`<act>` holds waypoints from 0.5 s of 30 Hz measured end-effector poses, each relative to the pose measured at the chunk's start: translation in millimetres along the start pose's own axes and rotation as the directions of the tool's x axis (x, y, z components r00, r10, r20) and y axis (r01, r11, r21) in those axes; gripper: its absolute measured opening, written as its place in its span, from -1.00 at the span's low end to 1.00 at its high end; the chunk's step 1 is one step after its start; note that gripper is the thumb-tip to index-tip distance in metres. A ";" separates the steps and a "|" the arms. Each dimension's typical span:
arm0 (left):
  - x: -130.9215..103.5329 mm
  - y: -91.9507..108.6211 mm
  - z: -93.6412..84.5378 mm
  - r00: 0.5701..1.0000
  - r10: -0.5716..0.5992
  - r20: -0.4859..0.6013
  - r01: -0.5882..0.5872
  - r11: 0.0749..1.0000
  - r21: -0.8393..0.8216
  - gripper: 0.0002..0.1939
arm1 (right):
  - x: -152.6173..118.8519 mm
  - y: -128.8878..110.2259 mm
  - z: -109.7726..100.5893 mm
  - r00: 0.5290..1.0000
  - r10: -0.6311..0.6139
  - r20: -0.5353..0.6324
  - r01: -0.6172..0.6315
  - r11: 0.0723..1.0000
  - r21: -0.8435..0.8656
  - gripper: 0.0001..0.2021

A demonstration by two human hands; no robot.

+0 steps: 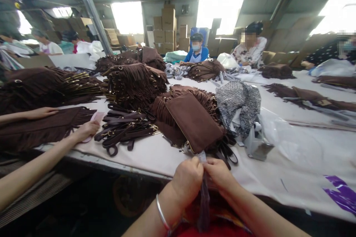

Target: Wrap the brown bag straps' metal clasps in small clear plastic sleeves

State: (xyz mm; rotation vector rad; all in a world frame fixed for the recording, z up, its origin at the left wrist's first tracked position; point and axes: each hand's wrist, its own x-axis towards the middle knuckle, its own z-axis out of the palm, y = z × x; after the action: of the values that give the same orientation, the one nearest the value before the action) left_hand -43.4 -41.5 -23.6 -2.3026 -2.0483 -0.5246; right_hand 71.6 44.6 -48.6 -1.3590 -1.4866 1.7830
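Note:
My left hand (pixel 185 179), with a silver bangle at the wrist, is closed at the table's front edge. My right hand (pixel 219 172) pinches right beside it. Between them they grip a strip of thin, see-through wrapping (pixel 204 202), which hangs down over my lap; whether anything is inside it I cannot tell. Just beyond my fingers a flat brown zippered pouch (pixel 194 120) lies tilted on a pile of fringed brown bags (pixel 167 109). Dark straps (pixel 226 155) stick out from under the pile.
Left, a co-worker's hand (pixel 89 129) holds a pink comb (pixel 97 116) at a fringed brown piece (pixel 36 127). Straps with metal clips (pixel 125 126) lie nearby. A grey knitted cloth (pixel 238 102) drapes over a stand (pixel 258 144). Purple plastic (pixel 340 194) lies at right. Other people sit across the table.

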 end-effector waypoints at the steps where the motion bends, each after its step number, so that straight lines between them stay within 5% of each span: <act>1: -0.4 3.9 1.2 1.000 -0.008 -0.013 0.009 0.999 0.045 -0.80 | 0.0 0.3 0.5 1.000 0.021 -0.007 -0.020 0.999 0.028 -0.80; 7: -11.3 24.7 21.6 0.967 0.010 -0.254 0.047 0.975 0.218 -0.71 | 1.6 0.0 2.9 0.998 0.057 -0.038 -0.051 0.989 0.140 -0.74; 12: -11.5 31.0 44.2 0.953 0.011 -0.303 0.095 0.938 0.334 -0.74 | 6.6 1.4 2.7 0.994 0.052 -0.093 -0.044 0.996 0.082 -0.72; 15: -17.5 35.6 60.6 0.948 0.080 -0.307 0.015 0.955 0.295 -0.82 | 7.4 3.2 3.5 0.994 0.037 -0.100 -0.027 0.994 0.106 -0.71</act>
State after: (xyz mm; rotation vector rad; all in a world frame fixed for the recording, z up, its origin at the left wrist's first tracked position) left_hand 3.9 -49.4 -77.8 -1.9363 -1.7954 -0.5073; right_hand 66.3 48.0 -54.7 -1.4066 -1.3076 1.7576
